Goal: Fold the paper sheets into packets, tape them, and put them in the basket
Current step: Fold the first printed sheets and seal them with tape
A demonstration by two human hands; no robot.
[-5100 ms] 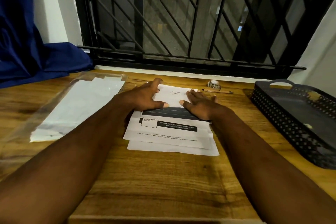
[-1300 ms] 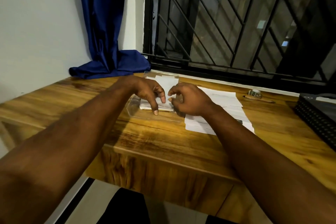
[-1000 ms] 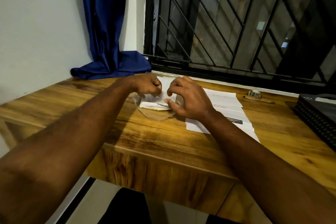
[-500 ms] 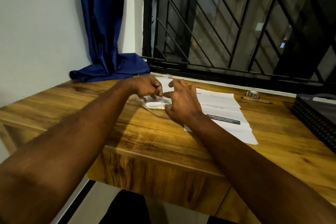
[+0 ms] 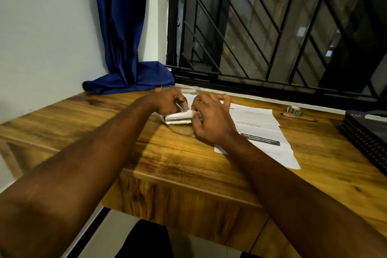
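Should the left hand's [image 5: 170, 103] curled fingers slacken, I'd say the folded paper [image 5: 179, 117] could spring open or skid across the table [image 5: 167, 163], for it lies pinched between both hands, the right hand's [image 5: 211, 120] curled fingers clamping its other end, well apart from the basket [image 5: 364, 132].

Paper sheets [image 5: 262, 131] on table [image 5: 178, 163], basket [image 5: 364, 138] far right.

The counter [image 5: 188, 163] shows golden-brown wood grain. On it lie white paper sheets [image 5: 270, 130] with a black band and a white packet [image 5: 178, 116] edged yellow. At its far-left corner, a blue curtain [image 5: 123, 27]; at its right end, a black perforated basket [image 5: 364, 138].
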